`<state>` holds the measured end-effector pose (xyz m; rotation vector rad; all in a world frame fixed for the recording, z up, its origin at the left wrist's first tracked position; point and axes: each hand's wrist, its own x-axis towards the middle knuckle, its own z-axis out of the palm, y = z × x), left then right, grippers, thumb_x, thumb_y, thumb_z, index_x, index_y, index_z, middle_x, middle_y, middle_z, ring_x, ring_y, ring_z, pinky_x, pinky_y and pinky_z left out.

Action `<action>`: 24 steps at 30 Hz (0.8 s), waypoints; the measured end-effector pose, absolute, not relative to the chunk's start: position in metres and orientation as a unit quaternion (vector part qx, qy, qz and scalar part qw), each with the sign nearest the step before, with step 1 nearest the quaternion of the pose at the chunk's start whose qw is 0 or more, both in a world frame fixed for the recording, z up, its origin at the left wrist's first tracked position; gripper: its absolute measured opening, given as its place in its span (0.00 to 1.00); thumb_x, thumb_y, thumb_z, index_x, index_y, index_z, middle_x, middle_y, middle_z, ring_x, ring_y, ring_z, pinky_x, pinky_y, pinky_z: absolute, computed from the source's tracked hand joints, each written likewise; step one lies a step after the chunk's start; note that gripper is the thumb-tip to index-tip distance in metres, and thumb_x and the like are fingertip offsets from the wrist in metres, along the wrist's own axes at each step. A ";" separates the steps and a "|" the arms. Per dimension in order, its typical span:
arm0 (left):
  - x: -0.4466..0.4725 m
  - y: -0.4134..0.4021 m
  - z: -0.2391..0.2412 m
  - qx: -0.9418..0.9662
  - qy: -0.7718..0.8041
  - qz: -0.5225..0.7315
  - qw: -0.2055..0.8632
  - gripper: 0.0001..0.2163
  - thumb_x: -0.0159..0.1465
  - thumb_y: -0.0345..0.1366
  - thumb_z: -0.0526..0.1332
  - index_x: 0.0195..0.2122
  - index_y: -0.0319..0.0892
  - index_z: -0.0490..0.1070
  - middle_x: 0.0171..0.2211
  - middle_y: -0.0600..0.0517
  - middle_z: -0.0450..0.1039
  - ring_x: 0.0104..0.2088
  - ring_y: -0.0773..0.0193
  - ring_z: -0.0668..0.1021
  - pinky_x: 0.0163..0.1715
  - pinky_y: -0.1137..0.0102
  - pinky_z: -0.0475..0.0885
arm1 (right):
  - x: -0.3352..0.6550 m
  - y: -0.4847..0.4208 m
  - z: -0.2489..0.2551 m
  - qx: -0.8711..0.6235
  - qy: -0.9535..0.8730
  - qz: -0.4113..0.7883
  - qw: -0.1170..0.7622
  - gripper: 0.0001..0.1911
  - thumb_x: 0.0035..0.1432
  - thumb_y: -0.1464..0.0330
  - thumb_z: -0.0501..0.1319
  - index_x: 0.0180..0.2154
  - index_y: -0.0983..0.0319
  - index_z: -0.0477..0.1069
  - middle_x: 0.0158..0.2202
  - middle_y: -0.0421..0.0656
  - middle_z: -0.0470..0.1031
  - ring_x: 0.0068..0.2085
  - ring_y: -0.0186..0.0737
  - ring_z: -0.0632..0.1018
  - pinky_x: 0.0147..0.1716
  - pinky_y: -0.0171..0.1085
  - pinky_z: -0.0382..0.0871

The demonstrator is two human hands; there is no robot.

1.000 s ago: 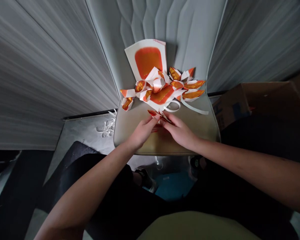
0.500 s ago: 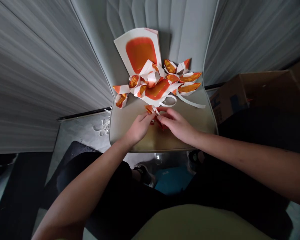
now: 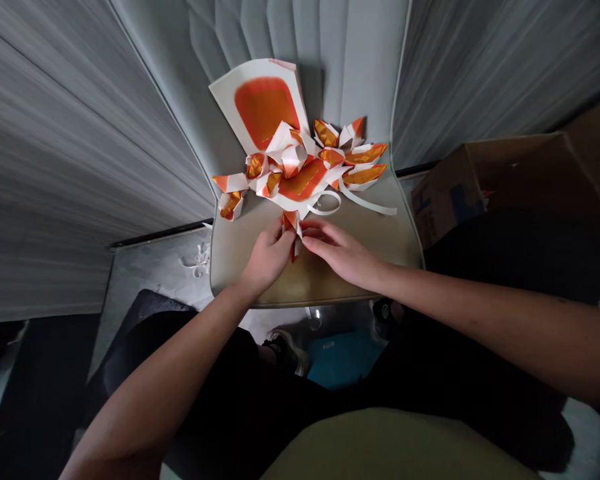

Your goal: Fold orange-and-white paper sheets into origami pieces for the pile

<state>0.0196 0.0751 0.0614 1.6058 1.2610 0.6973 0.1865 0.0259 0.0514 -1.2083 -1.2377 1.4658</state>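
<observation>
Over the front of the chair seat, my left hand (image 3: 269, 257) pinches a folded paper ingot (image 3: 291, 220) in orange, gold and white. My right hand (image 3: 337, 250) has its thumb and fingers closed on the ingot's right side. The ingot stands with one pointed end toward the backrest and the other toward me; its middle is partly hidden by my fingers. Just beyond lie several finished-looking folded ingots (image 3: 365, 175), heaped on and around sheets of white paper with an orange-gold patch (image 3: 267, 110), one leaning on the backrest.
Narrow white paper strips (image 3: 367, 203) curl on the seat (image 3: 240, 280) of the grey padded chair. More strip scraps (image 3: 199, 260) lie on the floor at left. An open cardboard box (image 3: 445, 193) stands to the right, a teal object (image 3: 343, 360) under the chair. Grey curtains hang on both sides.
The ingot has turned from slanting to nearly pointing straight away from me. Both hands have shifted with it, still on it. The whole view has moved slightly.
</observation>
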 end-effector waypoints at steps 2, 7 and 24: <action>0.021 0.076 0.065 0.663 0.513 0.286 0.465 0.05 0.61 0.38 0.55 0.30 0.44 0.67 0.27 0.56 0.68 0.30 0.66 0.71 0.31 0.71 0.67 | 0.189 0.027 0.054 -0.505 -0.527 0.538 0.422 0.19 0.65 0.57 0.62 0.55 0.56 0.70 0.54 0.47 0.78 0.55 0.45 0.78 0.56 0.46 0.73; 0.019 0.084 0.071 0.678 0.515 0.264 0.452 0.06 0.64 0.38 0.56 0.30 0.45 0.69 0.28 0.56 0.68 0.31 0.65 0.70 0.30 0.71 0.65 | 0.200 0.032 0.067 -0.526 -0.627 0.396 0.417 0.18 0.65 0.62 0.61 0.56 0.57 0.73 0.53 0.47 0.79 0.48 0.44 0.80 0.46 0.45 0.76; 0.007 0.089 0.072 0.710 0.435 0.199 0.517 0.09 0.62 0.36 0.55 0.36 0.43 0.75 0.32 0.53 0.73 0.36 0.62 0.74 0.39 0.69 0.69 | 0.205 0.035 0.072 -0.525 -0.694 0.367 0.329 0.12 0.65 0.59 0.63 0.36 0.58 0.82 0.33 0.41 0.81 0.32 0.38 0.75 0.34 0.40 0.64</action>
